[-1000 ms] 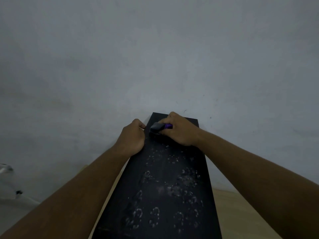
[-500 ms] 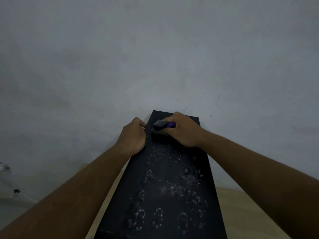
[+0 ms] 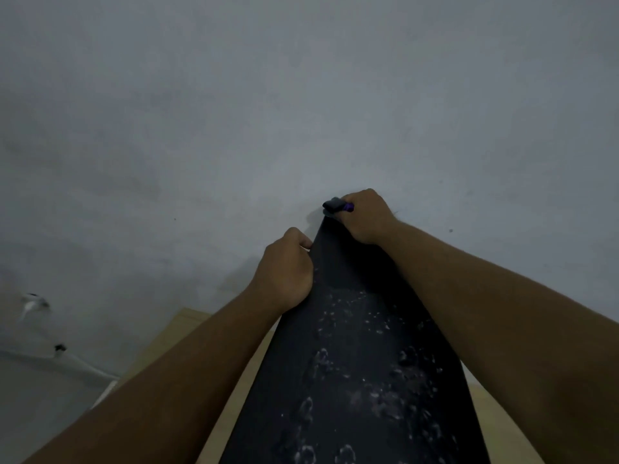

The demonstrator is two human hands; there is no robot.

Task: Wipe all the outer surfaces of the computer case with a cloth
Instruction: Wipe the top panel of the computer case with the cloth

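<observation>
Head view: our cloth [image 3: 334,204] sits at the computer case [image 3: 351,380]'s far end.
Our right hand [image 3: 365,218] has its grip round the cloth there; our left hand [image 3: 287,270] has its grip on the case's left edge, nearer us.

head cam | faces forward-down | close above computer case [image 3: 351,380] | wall [image 3: 301,95] beyond
</observation>
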